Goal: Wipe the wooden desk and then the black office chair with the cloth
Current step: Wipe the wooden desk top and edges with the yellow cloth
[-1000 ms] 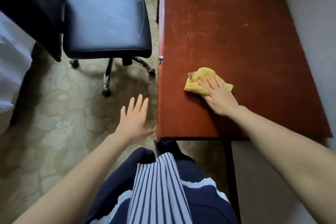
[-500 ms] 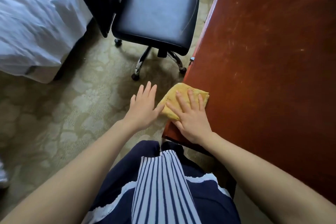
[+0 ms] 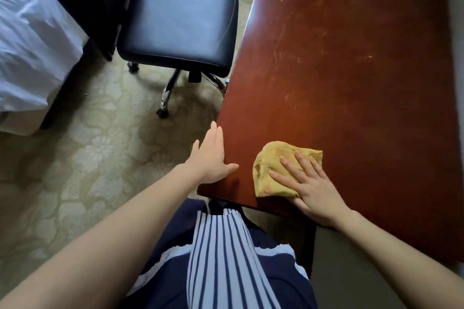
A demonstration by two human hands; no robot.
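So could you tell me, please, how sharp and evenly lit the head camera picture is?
Head view: the right hand and yellow cloth are fairly sharp; the white bedding at left is smeared by motion blur; wide-angle distortion bows the wooden desk edge; soft daylight sheen shows its scratches, while the black chair seat is dim.

Dim, soft indoor light, no hard source in frame; reddish-brown wooden bench (image 3: pixel 351 70) carries a dull warm sheen near its middle, fine scratches catching light; black padded office chair seat (image 3: pixel 180 20) shows a faint pale reflection; diffuse shadow under chair on the patterned beige carpet (image 3: pixel 75 158); white bed sheet (image 3: pixel 30 32) is the brightest area, smeared by motion blur; wide-angle bending at edges, bench sides splaying; forearms at the bottom corners soft and stretched; centre reasonably sharp.
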